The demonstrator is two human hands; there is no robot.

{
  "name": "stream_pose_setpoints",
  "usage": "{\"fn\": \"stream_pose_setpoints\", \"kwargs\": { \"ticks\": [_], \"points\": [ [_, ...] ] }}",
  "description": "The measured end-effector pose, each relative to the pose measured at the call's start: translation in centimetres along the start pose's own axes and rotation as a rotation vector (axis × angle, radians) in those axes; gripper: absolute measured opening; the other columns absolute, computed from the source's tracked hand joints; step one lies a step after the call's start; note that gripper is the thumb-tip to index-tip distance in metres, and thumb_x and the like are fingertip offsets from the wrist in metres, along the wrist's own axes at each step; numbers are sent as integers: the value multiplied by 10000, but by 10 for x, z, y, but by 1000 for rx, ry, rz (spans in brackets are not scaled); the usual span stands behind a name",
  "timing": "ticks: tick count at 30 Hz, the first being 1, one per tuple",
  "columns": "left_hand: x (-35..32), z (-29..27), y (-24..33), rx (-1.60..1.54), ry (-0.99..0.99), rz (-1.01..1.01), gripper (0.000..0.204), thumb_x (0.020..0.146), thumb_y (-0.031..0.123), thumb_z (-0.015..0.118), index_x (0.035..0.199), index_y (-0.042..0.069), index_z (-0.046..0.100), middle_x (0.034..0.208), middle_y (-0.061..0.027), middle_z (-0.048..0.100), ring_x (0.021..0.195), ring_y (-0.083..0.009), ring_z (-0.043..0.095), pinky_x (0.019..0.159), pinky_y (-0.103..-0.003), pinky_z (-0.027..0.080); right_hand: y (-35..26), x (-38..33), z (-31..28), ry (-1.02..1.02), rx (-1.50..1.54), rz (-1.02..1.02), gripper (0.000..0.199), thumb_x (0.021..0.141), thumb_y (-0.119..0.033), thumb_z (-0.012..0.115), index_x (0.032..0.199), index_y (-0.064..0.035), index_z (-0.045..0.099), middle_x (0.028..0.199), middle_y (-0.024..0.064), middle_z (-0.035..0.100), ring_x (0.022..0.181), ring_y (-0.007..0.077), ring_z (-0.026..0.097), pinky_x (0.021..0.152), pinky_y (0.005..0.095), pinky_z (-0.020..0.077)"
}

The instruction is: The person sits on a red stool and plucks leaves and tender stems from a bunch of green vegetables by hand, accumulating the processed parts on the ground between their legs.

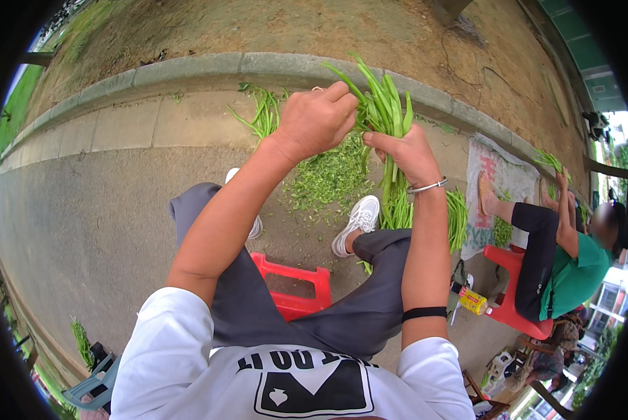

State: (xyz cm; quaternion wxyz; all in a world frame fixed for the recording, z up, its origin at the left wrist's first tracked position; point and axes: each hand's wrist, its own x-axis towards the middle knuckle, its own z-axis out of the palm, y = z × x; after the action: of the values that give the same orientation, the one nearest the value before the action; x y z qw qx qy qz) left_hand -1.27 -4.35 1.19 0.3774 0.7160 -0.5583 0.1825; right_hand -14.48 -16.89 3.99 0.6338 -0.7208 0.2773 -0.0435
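A bunch of long green vegetable stalks (387,105) stands upright in my right hand (412,155), whose fingers wrap round its lower part. My left hand (317,119) is closed in a pinch beside the upper stalks, and whatever its fingertips hold is hidden. Beneath the hands, chopped or torn green bits (328,178) lie heaped on the pavement between my shoes. Longer stalks (398,208) are piled below my right wrist, with another bundle (457,218) to their right. Beyond my left forearm lies a looser pile of thin stalks (261,115).
A stone curb (188,68) runs across the far side, with bare soil behind it. I sit over a red plastic stool (293,287). At right, a person in green (580,269) sits on another red stool (510,280), beside a printed sheet (471,234) and a yellow-labelled bottle (473,301).
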Motion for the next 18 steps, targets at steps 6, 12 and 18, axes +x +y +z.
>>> {"fn": "stream_pose_setpoints", "kwargs": {
  "ticks": [6,12,18],
  "points": [
    [0,3,0,-344,131,-313,25,720,49,591,727,41,568,661,-16,552,501,-92,499,452,-225,402,0,1,3,-45,89,8,172,709,-74,670,852,-26,585,665,3,549,517,65,466,459,222,351],
    [22,-26,-22,-925,363,-872,102,774,126,636,740,38,598,648,20,563,455,-25,434,407,-170,337,-1,-3,-12,-102,354,38,261,738,-76,652,961,-17,533,730,39,557,496,69,459,455,223,371],
    [13,-23,-13,-993,126,-724,98,776,90,624,854,37,602,677,17,573,468,-13,446,406,-165,349,-1,-4,-19,-162,716,49,276,780,-79,621,1023,-43,495,806,61,544,531,44,433,483,212,362]
  ]
}}
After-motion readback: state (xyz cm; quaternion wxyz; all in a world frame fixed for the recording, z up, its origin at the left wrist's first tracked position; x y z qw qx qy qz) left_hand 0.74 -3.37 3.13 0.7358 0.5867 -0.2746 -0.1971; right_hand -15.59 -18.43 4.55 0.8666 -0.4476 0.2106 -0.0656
